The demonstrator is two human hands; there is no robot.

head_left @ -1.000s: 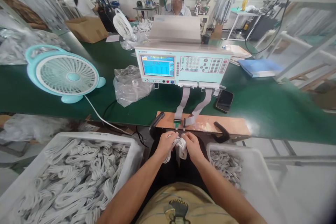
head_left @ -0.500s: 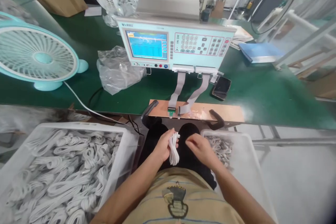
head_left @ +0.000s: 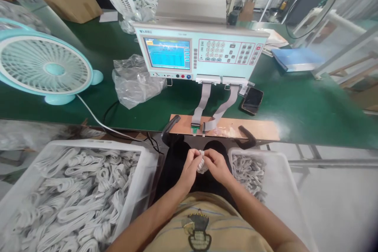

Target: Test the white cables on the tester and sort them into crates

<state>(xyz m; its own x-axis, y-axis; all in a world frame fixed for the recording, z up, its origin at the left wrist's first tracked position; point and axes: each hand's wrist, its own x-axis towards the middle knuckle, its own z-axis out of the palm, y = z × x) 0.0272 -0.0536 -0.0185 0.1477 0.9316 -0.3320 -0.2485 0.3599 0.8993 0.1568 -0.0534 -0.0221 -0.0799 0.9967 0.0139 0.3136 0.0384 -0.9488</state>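
Observation:
A coiled white cable (head_left: 202,166) is held between my two hands, above my lap and just short of the table's front edge. My left hand (head_left: 191,165) is closed on the coil from the left. From the right, my right hand (head_left: 217,166) pinches at its upper end, thumbs close together there. Much of the coil is covered by my fingers. Beyond the hands, a wooden board (head_left: 260,128) on the table edge carries a small green connector board (head_left: 195,130) and a second plug, joined by grey ribbon cables (head_left: 222,107) to a tester with a lit screen (head_left: 169,54).
On the left stands a white bin (head_left: 138,173) full of coiled white cables; another bin (head_left: 283,181) on the right holds more. Black clamps (head_left: 170,129) grip the board. A blue fan (head_left: 54,69), plastic bag (head_left: 136,82), phone (head_left: 252,100) and blue folder (head_left: 297,60) lie on the table.
My right hand has moved left to the coil and now grips it alongside my left hand. The coil has been turned and is more covered. The view has shifted slightly.

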